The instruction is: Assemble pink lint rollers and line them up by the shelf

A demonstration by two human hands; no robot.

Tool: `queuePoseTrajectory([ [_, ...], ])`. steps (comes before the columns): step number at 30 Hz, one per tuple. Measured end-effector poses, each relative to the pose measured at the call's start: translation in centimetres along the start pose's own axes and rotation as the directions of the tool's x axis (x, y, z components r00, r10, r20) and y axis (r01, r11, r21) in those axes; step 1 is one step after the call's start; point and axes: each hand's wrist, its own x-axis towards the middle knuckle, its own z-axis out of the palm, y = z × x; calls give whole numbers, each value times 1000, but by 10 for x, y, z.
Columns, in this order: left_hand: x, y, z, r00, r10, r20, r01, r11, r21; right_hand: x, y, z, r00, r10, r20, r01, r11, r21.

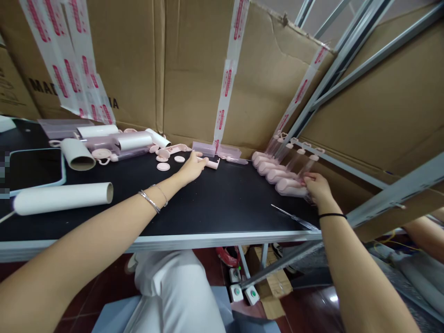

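My left hand (192, 167) reaches to the middle of the black worktop, its fingers closed on the end of a short pale-pink plastic part (213, 163). Just behind it lie translucent lilac plastic pieces (229, 151). Over at the right edge, my right hand (317, 186) pinches the near end of a pale-pink cylindrical unit (289, 188), the closest of several in a row. Clear stems with pink loops stand up behind that row. Exactly where the right fingertips touch is partly hidden. A thin screwdriver (293, 216) rests in front of the right hand.
White tubes (64, 199) and lilac housings (104, 141) crowd the left side, beside a tablet-like device (34, 169). Pink discs (163, 166) lie left of my left hand. A cardboard wall (194, 69) closes off the back; a metal frame (333, 74) rises at right.
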Motion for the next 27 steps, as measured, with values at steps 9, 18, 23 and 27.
queuePoseTrajectory([
  [9, -9, 8, -4, 999, 32, 36, -40, 972, 231, -48, -60, 30, 878, -441, -188, 325, 835, -443],
  [18, -20, 18, -28, 962, 259, 90, -212, 495, 843, -85, -148, 147, 779, -455, 431, 614, 691, -381],
  [23, -12, 8, -58, 971, 232, -52, -41, 378, 925, -102, -163, 180, 588, -584, 560, 767, 622, -157],
  [27, -8, 2, -60, 978, 155, -139, 66, 402, 913, -120, -166, 185, 454, -589, 668, 827, 558, -70],
])
